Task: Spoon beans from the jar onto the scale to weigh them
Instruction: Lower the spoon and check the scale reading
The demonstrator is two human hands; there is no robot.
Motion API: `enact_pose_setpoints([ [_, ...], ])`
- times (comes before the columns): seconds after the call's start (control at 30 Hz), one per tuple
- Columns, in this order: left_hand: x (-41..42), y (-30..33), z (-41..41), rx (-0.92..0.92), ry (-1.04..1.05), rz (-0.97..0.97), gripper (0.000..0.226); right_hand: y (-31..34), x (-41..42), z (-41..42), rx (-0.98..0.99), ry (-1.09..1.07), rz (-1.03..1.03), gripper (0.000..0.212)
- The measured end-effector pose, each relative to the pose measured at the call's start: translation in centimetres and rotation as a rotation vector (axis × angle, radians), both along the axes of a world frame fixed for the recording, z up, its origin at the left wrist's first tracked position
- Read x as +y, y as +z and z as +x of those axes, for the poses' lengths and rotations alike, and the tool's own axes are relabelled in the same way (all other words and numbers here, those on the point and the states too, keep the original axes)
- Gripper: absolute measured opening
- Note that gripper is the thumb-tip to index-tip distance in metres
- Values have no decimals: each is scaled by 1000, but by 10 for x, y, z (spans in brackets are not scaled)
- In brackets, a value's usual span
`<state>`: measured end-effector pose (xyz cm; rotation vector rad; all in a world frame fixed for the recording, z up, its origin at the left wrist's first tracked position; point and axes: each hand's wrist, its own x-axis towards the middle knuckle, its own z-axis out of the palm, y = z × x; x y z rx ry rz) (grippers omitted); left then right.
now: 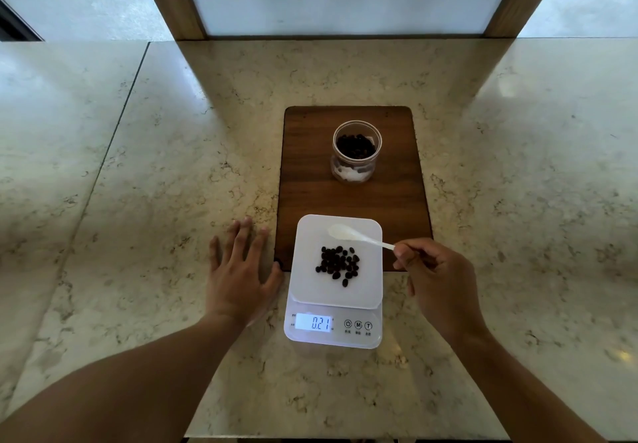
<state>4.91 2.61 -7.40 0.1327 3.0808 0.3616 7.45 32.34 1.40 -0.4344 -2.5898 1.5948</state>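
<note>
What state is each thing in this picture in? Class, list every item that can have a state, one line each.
jar: open, upright, beans inside
scale: on, display reads 0.21
beans on the scale: loose pile on platform
spoon: empty, over the platform
right hand: pinching the spoon handle
left hand: flat on the counter, holding nothing
wooden board: flat under the jar

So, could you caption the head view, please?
Right hand holds empty spoon over beans on scale.
</note>
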Motion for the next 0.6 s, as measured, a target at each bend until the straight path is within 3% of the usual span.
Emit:
enact_pose_setpoints([
  [0.13,1,1,0,-16,0,-1,74,-6,-1,3,-132,-75,-207,17],
  [0.4,1,3,0,-23,-3,1,74,-29,-8,20,-341,-231,-339,15],
  [0.6,0,1,0,-17,-8,1,74,-36,-12,34,-324,-328,-167,10],
])
